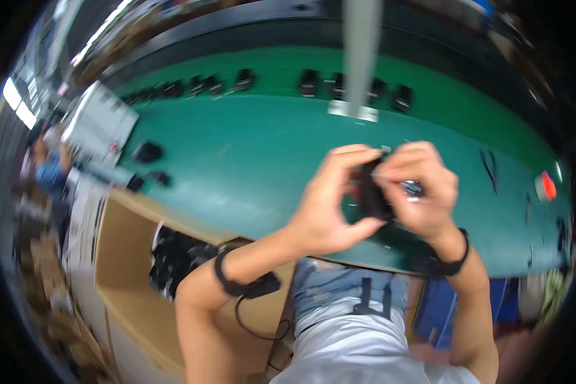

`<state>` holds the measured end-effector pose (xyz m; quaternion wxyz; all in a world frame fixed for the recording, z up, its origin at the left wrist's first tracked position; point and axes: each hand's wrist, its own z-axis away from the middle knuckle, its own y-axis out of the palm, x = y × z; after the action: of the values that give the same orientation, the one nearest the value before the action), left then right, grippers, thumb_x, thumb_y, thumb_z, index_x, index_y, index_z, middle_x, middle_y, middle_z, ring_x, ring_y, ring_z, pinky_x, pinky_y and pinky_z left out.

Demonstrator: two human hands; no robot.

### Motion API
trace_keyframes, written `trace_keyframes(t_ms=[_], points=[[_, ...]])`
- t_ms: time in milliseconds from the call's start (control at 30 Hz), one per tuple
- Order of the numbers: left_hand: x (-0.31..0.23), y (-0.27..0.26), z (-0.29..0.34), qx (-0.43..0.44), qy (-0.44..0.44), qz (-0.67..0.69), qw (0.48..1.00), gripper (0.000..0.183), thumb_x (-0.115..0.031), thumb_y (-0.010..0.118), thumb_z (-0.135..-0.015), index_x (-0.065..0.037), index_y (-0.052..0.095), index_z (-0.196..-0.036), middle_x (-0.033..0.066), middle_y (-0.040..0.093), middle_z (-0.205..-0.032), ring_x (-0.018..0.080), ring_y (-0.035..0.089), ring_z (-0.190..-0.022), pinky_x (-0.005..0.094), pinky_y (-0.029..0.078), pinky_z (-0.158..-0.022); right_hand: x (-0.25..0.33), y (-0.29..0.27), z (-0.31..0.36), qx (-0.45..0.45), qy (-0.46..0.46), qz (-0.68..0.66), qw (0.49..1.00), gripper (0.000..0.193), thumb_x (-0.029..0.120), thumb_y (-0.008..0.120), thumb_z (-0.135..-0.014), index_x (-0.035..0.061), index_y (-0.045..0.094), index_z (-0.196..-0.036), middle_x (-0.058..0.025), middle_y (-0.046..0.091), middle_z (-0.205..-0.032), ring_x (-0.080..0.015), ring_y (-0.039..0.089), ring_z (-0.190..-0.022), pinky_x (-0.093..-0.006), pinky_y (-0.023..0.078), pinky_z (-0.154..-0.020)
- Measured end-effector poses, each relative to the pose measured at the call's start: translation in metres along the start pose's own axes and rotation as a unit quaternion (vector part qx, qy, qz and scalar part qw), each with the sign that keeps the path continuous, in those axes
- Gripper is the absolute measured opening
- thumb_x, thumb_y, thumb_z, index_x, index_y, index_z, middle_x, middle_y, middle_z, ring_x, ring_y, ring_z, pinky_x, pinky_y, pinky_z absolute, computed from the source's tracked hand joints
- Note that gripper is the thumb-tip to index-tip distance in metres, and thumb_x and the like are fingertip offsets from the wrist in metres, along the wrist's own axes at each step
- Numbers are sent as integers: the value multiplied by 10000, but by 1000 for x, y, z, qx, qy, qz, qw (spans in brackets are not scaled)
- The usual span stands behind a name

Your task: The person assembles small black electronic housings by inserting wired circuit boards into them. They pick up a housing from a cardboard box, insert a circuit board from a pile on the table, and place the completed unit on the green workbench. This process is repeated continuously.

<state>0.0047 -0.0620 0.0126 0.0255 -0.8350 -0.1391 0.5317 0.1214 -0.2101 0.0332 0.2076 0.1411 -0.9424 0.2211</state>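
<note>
A small black block-shaped part [372, 191], blurred by motion, is held above the green table in front of me. My left hand [331, 201] grips it from the left, with the thumb near its lower end and the fingers at its top. My right hand [427, 189] pinches at its right side; what lies between those fingertips is hidden. Small shiny metal pieces [412, 189] show against the right palm, too blurred to name.
Several black parts [244, 79] line the table's [249, 150] far side, behind a grey post [363, 57]. Dark-handled pliers [490, 173] and an orange-and-white roll [545, 186] lie right. Left are a white machine [100, 125], a cardboard box [125, 256] of black pieces, and another person [51, 171].
</note>
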Motion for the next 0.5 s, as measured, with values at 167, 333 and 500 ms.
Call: trace_keyframes(t_ms=[167,333,500], points=[[10,-10,-4,-148,185,-140,961,802,-66,789,-642,-4,472,-1376,206,432,-1320,373,564,-1135,410,533,-905,-12,2,20,44,181,-44,982,307,-93,581,-867,-51,610,-1170,-166,613,-1221,-231,607,-1154,-362,454,-1032],[30,-11,-4,-182,264,-247,914,549,-65,740,-700,3,555,-1213,185,494,-1219,347,586,-951,419,518,-802,-26,-10,27,117,333,-334,874,599,254,592,-959,-68,398,-1426,-159,522,-1390,-253,510,-1301,-375,382,-1115],[44,-2,-7,-239,342,-416,808,339,-206,662,-785,-54,639,-1087,108,589,-1105,211,551,-789,351,457,-618,-39,-14,27,109,441,-452,767,555,292,453,-1052,-40,374,-1490,-146,498,-1452,-222,476,-1345,-378,383,-1109]])
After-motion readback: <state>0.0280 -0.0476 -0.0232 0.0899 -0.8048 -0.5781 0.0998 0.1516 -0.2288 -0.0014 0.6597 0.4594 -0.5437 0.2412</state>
